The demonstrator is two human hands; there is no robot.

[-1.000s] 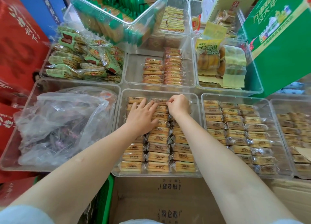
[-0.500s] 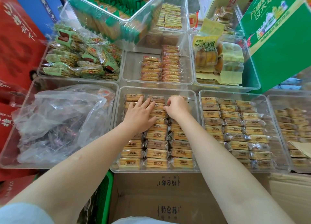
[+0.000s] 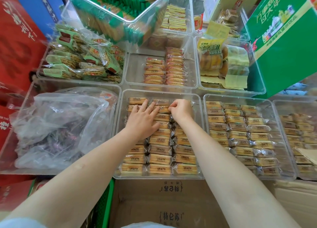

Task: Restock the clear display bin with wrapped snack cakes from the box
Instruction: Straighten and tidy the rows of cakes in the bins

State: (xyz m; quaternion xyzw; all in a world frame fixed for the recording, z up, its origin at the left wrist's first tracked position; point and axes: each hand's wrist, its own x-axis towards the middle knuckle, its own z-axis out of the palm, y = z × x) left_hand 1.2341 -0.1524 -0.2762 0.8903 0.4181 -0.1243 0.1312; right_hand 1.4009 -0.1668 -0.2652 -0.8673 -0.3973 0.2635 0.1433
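Both of the person's bare arms reach into the clear display bin [image 3: 200,135], which sits just beyond the open cardboard box [image 3: 154,203]. The bin holds three columns of wrapped snack cakes [image 3: 160,159], packed side by side from its near wall to its far wall.

The left hand [image 3: 143,120] lies flat on the left and middle columns toward the far end of the bin, its fingers [image 3: 151,107] spread and extended, pressing on the wrappers without closing around any of them. The right hand [image 3: 181,108] is at the far end of the bin, over the right column, with its fingers curled and pinched together at the edge of a cake in the middle column; whether they actually grip the wrapper cannot be told.

Left of the bin is another clear bin with a crumpled plastic bag [image 3: 61,125] in it. Right of it stands a bin with similar cakes [image 3: 240,130]. Beyond it sits a half-filled bin of pink-wrapped cakes [image 3: 164,70].
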